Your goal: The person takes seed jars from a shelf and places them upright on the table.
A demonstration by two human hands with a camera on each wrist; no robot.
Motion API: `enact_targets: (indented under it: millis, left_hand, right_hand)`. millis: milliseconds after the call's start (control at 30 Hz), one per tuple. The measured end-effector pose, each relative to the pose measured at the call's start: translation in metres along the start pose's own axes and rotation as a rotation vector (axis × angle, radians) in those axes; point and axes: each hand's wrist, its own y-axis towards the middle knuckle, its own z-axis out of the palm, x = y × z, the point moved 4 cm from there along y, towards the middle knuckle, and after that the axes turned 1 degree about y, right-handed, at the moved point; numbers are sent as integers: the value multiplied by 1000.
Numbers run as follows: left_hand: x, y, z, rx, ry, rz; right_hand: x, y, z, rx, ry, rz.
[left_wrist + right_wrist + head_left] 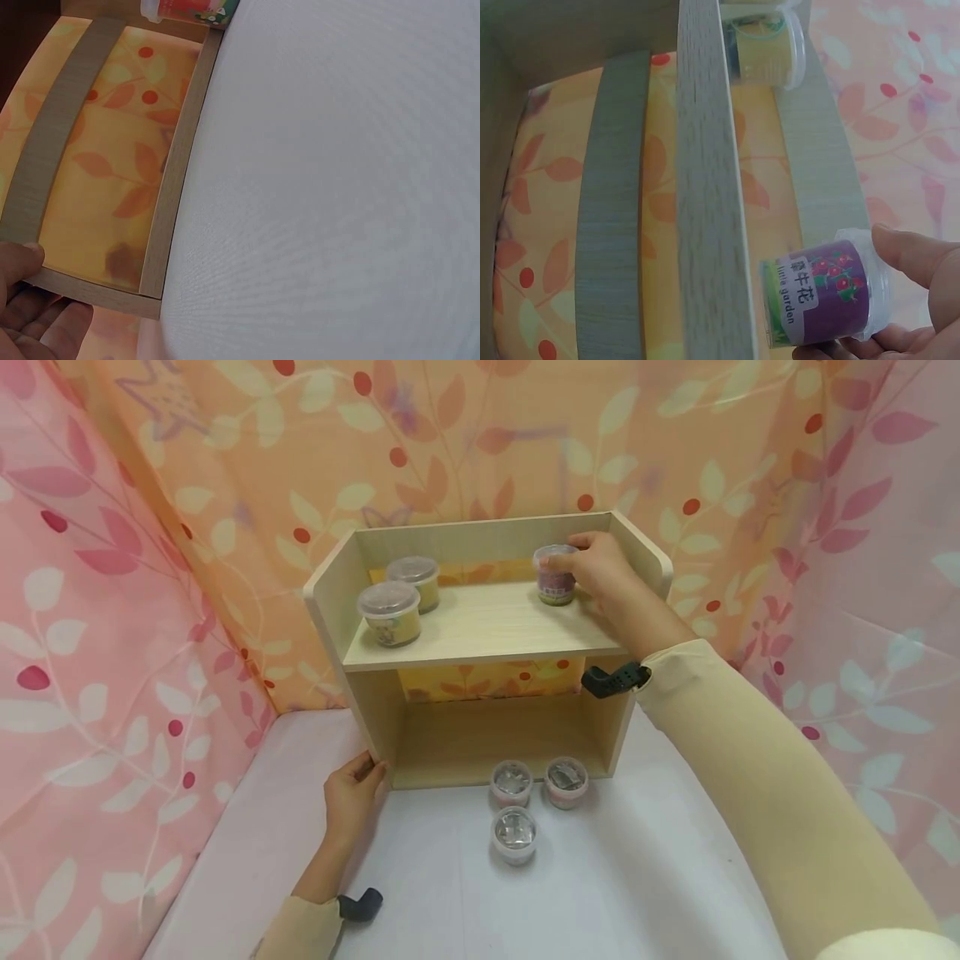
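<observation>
My right hand (602, 568) holds a small purple tub (556, 578) by its clear lid, at the right part of the upper shelf. In the right wrist view the purple label (821, 292) shows red flowers and "little garden", and thumb and fingers sit on either side of the lid. Low on the left, my left hand (351, 793) grips the side panel of the wooden shelf unit (480, 643). The left wrist view shows the thumb and fingers (64, 330) on opposite faces of that panel (105, 292).
Two yellow tubs (390, 614) with clear lids stand at the left of the upper shelf. Several tubs, one of them white-bottomed (514, 835), stand on the white tabletop (600, 877) before the unit. Floral cloth (480, 443) hangs behind and at both sides.
</observation>
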Motion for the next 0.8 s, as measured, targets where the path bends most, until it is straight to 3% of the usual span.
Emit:
enact_targets:
  millis: [300, 667, 800]
  left_hand:
    - [1, 2, -1, -5, 1, 1]
    - [2, -1, 2, 5, -18, -15]
    - [1, 0, 2, -2, -18, -12]
  right_hand:
    - [15, -16, -2, 4, -17, -64]
    - [13, -67, -15, -5, -108, -218]
    - [4, -86, -17, 25, -93, -267]
